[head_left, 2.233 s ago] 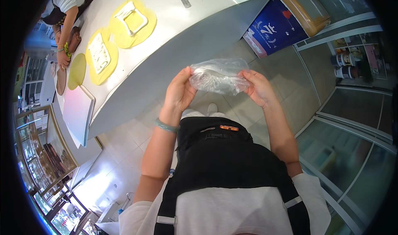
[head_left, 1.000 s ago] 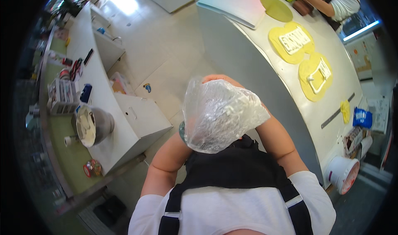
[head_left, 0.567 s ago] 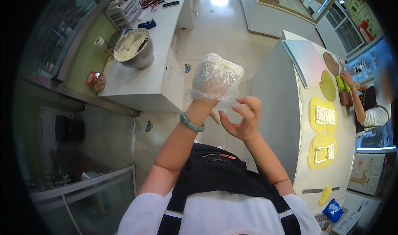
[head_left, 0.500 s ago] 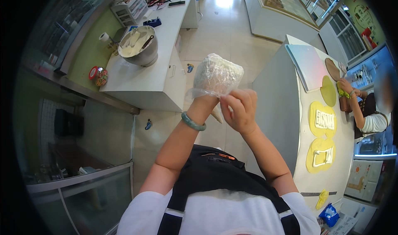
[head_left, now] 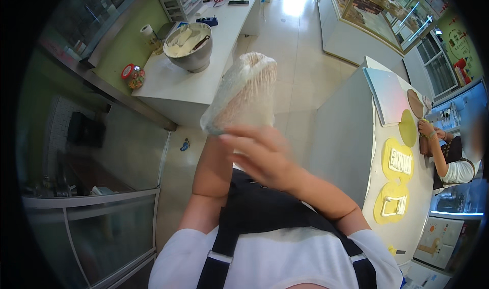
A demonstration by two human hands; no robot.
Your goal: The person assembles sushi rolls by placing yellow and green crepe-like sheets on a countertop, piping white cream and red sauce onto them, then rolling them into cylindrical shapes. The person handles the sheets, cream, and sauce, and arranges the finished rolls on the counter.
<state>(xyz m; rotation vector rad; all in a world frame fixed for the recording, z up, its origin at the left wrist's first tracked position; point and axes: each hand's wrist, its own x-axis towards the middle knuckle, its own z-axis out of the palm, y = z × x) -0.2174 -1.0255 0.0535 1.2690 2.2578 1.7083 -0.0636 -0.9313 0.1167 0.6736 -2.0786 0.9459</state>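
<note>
Bag point(head_left: 242, 98) pulled wristward, left fingers point(head_left: 256, 77) inside

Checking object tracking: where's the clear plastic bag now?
In the head view, the clear plastic bag is above centre, right of the metal bowl, covering the left hand; the right hand is by its lower edge.

No legible text. Wall sign point(head_left: 458, 42) beyond the table's point(head_left: 418, 207) far end: marks too small to read. White letter-like strokes point(head_left: 401, 162) on farther yellow sheet point(head_left: 392, 146): illegible.
</note>
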